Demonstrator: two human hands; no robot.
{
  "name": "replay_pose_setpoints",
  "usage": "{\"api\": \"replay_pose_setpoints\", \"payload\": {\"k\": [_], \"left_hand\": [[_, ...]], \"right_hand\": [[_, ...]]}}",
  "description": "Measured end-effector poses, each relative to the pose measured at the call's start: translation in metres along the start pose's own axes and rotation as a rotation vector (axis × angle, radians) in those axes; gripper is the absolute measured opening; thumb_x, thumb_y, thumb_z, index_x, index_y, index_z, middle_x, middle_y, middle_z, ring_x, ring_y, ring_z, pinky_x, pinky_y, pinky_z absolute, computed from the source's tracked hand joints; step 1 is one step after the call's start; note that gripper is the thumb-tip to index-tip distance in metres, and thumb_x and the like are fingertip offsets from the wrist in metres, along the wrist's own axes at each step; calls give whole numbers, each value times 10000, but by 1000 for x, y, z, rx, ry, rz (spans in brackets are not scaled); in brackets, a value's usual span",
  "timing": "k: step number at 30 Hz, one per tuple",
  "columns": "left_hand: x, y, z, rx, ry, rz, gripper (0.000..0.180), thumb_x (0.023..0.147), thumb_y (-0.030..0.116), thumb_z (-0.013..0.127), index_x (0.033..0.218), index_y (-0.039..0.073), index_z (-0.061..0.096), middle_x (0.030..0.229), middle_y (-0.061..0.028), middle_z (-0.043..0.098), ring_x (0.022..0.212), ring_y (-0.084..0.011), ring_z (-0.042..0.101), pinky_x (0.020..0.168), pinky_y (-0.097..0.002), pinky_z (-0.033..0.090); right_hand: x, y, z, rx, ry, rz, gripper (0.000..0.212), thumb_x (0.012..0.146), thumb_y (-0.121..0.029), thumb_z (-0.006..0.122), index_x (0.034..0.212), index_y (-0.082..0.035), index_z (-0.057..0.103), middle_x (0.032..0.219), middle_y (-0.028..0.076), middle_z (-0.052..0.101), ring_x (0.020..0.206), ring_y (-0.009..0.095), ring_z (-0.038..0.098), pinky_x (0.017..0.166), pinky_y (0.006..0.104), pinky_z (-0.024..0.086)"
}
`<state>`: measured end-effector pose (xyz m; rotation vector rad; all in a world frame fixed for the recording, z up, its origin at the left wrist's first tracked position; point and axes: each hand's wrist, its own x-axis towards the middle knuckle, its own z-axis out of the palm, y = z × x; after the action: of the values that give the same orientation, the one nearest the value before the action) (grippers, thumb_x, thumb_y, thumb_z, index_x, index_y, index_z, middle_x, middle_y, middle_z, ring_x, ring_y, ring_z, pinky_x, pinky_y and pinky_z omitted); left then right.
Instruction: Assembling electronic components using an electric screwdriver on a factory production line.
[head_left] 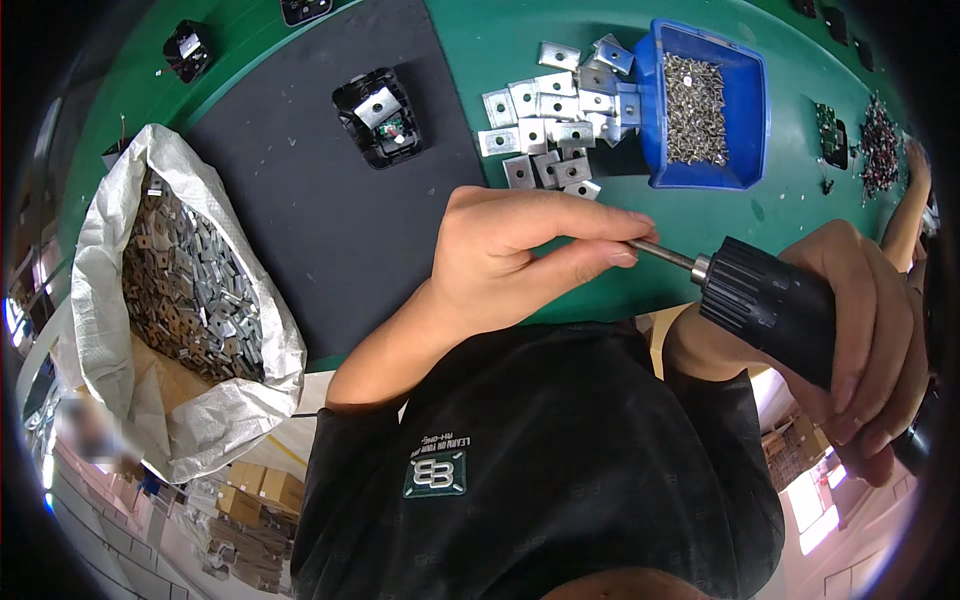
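In my right hand [860, 310] is a black power screwdriver [765, 300], its fingers wrapped round the body. The thin steel bit [668, 256] points left and slightly up. Thumb and forefinger of my left hand [500, 250] pinch together at the bit's tip; whether a screw sits between them is hidden. Beyond my left hand, a black plastic housing [376, 145] lies on a dark mat [290, 130], with a holed metal plate [377, 106] and a small green circuit board inside. Several silvery holed plates [557, 106] lie loose beside a blue bin [757, 110] of small screws [695, 115].
At the left stands a white woven sack [275, 330] full of metal plates [195, 285]. More black housings [188, 50] lie at the far left. Small dark parts [880, 145] are heaped at the far right, near another person's arm [905, 205].
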<state>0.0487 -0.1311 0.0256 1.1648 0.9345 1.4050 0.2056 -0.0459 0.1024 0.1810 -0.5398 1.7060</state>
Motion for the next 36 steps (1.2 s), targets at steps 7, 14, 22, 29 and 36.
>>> {"api": "replay_pose_setpoints", "payload": {"k": [7, 14, 22, 29, 36], "left_hand": [[0, -2, -3, -22, 85, 119, 161, 812, -78, 620, 966, -126, 620, 924, -249, 669, 825, -268, 694, 712, -315, 578], [-5, -4, -1, -132, 251, 121, 152, 850, -26, 613, 978, -109, 616, 927, -260, 665, 845, -298, 688, 724, -347, 574], [-5, -9, -8, -52, 281, 186, 201, 842, 6, 638, 1007, -108, 622, 881, -234, 678, 826, -297, 691, 728, -350, 574], [1, 4, -18, 209, 220, 141, 528, 707, 81, 788, 1144, -108, 559, 753, -133, 690, 695, -172, 679, 616, -249, 533], [-15, 37, -96, 1254, 110, 384, 1058, 527, 397, 870, 1366, -14, 375, 993, -128, 653, 884, -212, 617, 761, -311, 485]], "right_hand": [[5, 13, 1, -16, 41, 0, 273, 634, -30, 816, 620, -157, 575, 634, -39, 592, 592, 46, 584, 682, 157, 499], [6, 18, 4, -27, 80, -17, 316, 635, -47, 826, 625, -167, 534, 643, -51, 567, 595, 39, 564, 693, 160, 491], [17, 9, 0, -117, -148, 329, 305, 638, -29, 830, 645, -165, 557, 631, -48, 571, 603, 32, 566, 685, 146, 482], [13, 14, 1, -135, -104, 313, 296, 632, -47, 845, 639, -158, 571, 620, -44, 572, 568, 36, 555, 674, 130, 480], [16, 21, -4, -193, -141, 163, 304, 609, -50, 853, 657, -168, 577, 633, -57, 579, 563, 29, 559, 638, 138, 474]]}}
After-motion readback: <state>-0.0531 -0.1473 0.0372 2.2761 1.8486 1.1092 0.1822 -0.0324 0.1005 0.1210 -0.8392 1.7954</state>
